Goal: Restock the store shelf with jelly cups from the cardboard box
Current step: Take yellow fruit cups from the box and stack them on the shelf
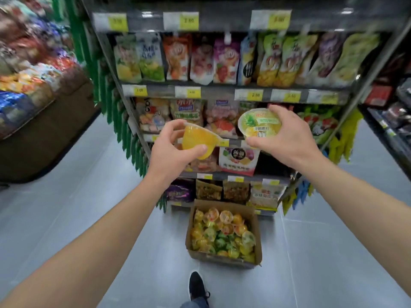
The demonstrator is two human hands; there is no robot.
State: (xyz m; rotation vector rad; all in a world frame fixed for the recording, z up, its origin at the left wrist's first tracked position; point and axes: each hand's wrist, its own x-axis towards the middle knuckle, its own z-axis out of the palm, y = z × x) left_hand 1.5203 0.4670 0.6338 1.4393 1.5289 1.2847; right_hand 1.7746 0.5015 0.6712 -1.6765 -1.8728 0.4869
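My left hand (171, 150) grips an orange jelly cup (198, 141), tilted on its side, in front of the middle shelf. My right hand (287, 136) holds a yellow pineapple jelly cup (259, 124) with its printed lid turned toward me, close to the same shelf (224, 142). An open cardboard box (224, 234) sits on the floor below, against the shelf's foot, filled with several jelly cups in yellow, orange and green.
The shelf unit holds rows of snack pouches with yellow price tags (254, 94). A bin of wrapped sweets (33, 90) stands at left, another rack (391, 121) at right. Grey floor (111, 218) surrounds the box; my shoe (196, 285) is just behind it.
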